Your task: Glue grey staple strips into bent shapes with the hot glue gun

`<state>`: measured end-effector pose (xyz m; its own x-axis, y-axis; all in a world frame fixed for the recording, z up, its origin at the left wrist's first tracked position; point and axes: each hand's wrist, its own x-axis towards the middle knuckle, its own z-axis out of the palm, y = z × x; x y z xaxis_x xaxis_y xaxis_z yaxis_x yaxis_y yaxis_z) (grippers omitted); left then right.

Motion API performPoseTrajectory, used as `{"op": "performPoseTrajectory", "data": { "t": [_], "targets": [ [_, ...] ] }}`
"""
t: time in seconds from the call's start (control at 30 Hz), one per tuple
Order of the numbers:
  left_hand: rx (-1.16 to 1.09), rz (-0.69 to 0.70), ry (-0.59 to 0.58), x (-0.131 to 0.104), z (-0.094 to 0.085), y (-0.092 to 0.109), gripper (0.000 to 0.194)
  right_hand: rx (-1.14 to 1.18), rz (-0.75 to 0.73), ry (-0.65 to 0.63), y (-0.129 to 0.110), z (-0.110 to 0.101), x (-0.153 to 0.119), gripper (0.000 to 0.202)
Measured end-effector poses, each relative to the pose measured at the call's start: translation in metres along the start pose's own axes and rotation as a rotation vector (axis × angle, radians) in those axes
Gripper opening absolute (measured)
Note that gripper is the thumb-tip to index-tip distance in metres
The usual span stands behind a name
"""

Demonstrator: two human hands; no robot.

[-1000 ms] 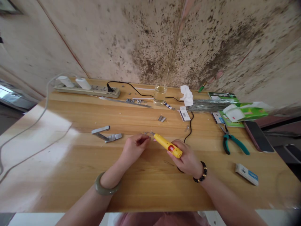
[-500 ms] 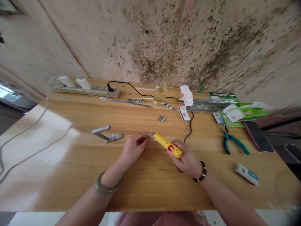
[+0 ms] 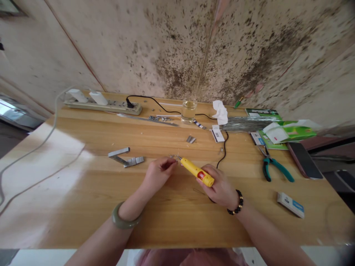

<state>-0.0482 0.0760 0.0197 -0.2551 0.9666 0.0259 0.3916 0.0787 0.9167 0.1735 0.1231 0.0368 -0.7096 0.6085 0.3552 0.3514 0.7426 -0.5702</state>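
My right hand (image 3: 217, 184) is wrapped round a yellow glue gun (image 3: 195, 171), which points up and left. Its metal nozzle is at the fingertips of my left hand (image 3: 160, 170). Those fingers are pinched together; what they hold is too small to make out. Tiny grey bits (image 3: 172, 156) lie by the fingertips and nozzle. Left of my left hand is a bent grey piece of joined staple strips (image 3: 134, 161). Short staple strips (image 3: 191, 139) lie beyond the nozzle.
A glass of liquid (image 3: 188, 112) stands near the wall, with a power strip (image 3: 111, 107) to its left. Wire bundle (image 3: 246, 124), small box (image 3: 217, 133), pliers (image 3: 268, 161), phone (image 3: 305, 160) and another box (image 3: 291, 205) are on the right. A black cord (image 3: 225, 147) runs behind my right hand.
The glue gun has shifted slightly left, bringing its nozzle closer to my left fingertips. My left hand has stayed nearly still.
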Motion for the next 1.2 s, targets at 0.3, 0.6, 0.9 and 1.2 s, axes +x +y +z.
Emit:
{"op": "performPoseTrajectory", "data": {
  "t": [0.3, 0.6, 0.9, 1.2],
  "targets": [
    [-0.024, 0.001, 0.022, 0.0005, -0.0010, 0.0006, 0.019, -0.015, -0.002, 0.002, 0.0001, -0.0007, 0.0000, 0.018],
    [0.010, 0.027, 0.001, 0.0002, 0.0008, 0.0014, 0.016, -0.010, 0.010, -0.002, -0.0004, -0.0008, 0.0007, 0.017],
    [0.003, 0.017, 0.026, 0.0004, -0.0012, 0.0026, 0.016, -0.016, 0.011, -0.004, 0.0000, -0.0014, -0.0002, 0.016],
    [0.051, 0.045, 0.016, -0.0012, 0.0004, 0.0023, 0.014, -0.003, 0.010, 0.003, -0.0005, -0.0017, 0.0011, 0.016]
  ]
}}
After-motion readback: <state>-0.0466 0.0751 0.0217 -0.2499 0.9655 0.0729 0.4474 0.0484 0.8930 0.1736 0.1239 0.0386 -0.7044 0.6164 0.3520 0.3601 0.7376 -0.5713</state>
